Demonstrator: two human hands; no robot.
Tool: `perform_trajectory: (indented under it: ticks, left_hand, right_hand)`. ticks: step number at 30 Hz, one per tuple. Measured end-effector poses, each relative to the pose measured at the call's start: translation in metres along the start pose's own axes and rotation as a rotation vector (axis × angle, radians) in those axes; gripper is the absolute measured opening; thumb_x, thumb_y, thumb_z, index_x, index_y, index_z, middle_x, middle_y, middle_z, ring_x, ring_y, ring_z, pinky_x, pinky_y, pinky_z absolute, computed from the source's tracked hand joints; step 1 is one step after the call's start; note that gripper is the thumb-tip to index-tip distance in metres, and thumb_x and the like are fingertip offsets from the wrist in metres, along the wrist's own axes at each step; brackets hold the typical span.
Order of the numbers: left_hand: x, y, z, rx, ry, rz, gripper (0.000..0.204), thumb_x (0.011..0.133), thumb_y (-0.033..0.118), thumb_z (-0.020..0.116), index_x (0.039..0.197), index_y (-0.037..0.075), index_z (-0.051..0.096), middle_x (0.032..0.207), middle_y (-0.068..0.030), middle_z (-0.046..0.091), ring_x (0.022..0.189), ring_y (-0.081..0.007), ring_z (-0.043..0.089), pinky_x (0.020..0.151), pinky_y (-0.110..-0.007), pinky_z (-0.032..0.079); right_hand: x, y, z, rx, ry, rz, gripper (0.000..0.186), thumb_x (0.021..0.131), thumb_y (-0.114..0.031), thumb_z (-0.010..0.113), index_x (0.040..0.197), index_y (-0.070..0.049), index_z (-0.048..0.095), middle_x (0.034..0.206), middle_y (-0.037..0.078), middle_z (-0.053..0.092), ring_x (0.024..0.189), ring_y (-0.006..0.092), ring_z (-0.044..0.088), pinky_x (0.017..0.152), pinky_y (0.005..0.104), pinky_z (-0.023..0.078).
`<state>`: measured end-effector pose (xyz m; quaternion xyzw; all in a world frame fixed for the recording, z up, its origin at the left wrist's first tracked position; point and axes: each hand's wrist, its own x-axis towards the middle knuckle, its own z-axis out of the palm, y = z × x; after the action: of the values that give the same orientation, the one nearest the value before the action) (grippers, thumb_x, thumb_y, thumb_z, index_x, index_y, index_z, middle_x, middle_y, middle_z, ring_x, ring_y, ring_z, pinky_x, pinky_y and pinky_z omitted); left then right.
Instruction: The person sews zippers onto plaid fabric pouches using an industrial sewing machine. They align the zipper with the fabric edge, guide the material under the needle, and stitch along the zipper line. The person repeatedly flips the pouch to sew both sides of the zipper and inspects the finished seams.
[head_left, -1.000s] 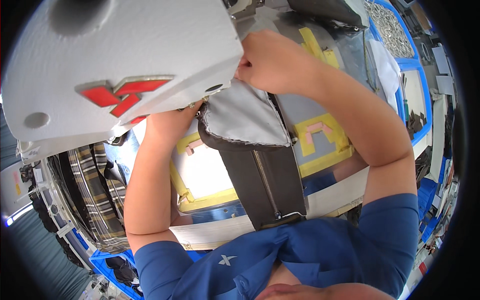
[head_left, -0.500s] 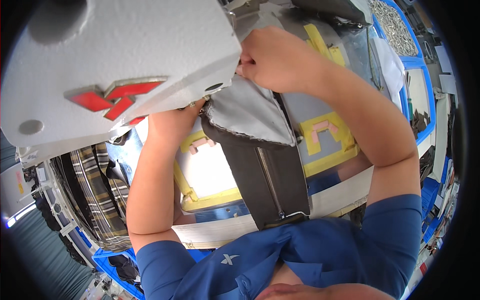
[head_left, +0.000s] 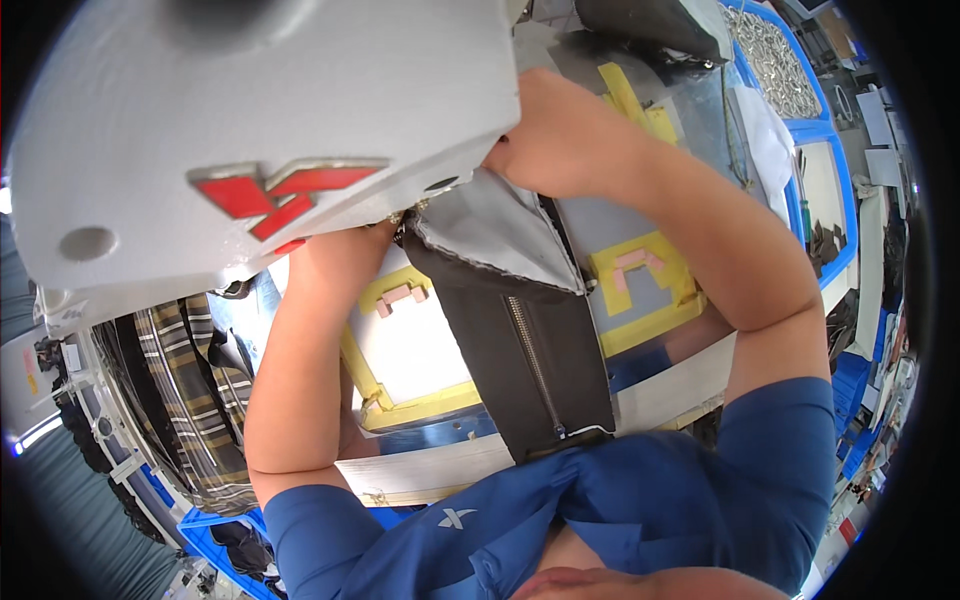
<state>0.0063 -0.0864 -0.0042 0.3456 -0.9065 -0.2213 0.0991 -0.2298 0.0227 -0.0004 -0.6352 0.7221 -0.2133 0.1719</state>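
Note:
A white sewing machine head [head_left: 400, 90] with a red emblem fills the upper left. Under it lies a dark fabric piece [head_left: 480, 340] with a metal zipper [head_left: 530, 365] running lengthwise, its near end close to my body. Grey lining [head_left: 490, 225] is folded up at the far end. My left hand [head_left: 340, 262] reaches beneath the machine at the fabric's left edge, its fingers hidden. Past the machine's right corner, my right hand [head_left: 565, 140] is curled closed beside the lining. The machine covers its fingertips, so what they grip cannot be made out.
Yellow tape [head_left: 430, 405] and small pink blocks [head_left: 400, 297] mark the table on both sides of the fabric. Plaid cloth [head_left: 190, 390] hangs at left. Blue trays at right hold metal pieces [head_left: 775, 65] and tools. Dark material [head_left: 650, 25] lies at the back.
The machine appears farther right in view, while the table and my arms have shifted slightly left. My right hand's fingers are more covered by the machine. The fabric lies nearly the same.

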Motion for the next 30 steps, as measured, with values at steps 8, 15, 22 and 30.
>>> perform_trajectory:
  ticks: [8,15,22,30]
  left_hand:
    - [-0.048,0.067,-0.070,0.235,-0.151,0.242,0.047,0.083,0.023,0.086,0.116,-0.006,0.069,0.116,-0.0234,0.072,0.107,-0.0417,0.068,0.095,-0.049,0.054]
    - [-0.042,0.062,-0.038,-0.042,-0.215,0.506,0.061,0.075,0.044,0.092,0.106,-0.003,0.068,0.124,-0.0219,0.070,0.111,-0.0418,0.067,0.098,-0.050,0.053]
    - [-0.041,0.060,-0.028,0.067,-0.208,0.531,0.058,0.086,0.046,0.082,0.117,0.000,0.069,0.128,-0.0186,0.072,0.096,-0.0319,0.071,0.088,-0.042,0.049]
    - [-0.042,0.061,-0.033,0.260,-0.284,0.518,0.060,0.088,0.048,0.079,0.123,0.000,0.071,0.130,-0.0179,0.072,0.095,-0.0283,0.073,0.088,-0.040,0.048]
  right_hand:
    - [-0.009,0.008,-0.003,0.060,0.010,0.023,0.029,0.089,-0.025,0.072,0.085,0.004,0.077,0.085,0.025,0.074,0.087,0.0448,0.073,0.080,0.0511,0.058]
    - [-0.010,0.006,0.002,0.043,0.102,-0.091,0.029,0.090,-0.026,0.072,0.086,0.002,0.077,0.083,0.025,0.073,0.085,0.0452,0.071,0.078,0.0527,0.056]
    - [-0.011,-0.002,0.000,0.062,0.091,-0.033,0.027,0.091,-0.025,0.072,0.085,0.002,0.077,0.083,0.024,0.074,0.085,0.0452,0.071,0.079,0.0532,0.056]
    - [-0.009,-0.012,0.003,-0.011,0.113,-0.127,0.017,0.087,-0.014,0.069,0.097,-0.004,0.078,0.089,0.020,0.075,0.086,0.0444,0.071,0.077,0.0505,0.057]
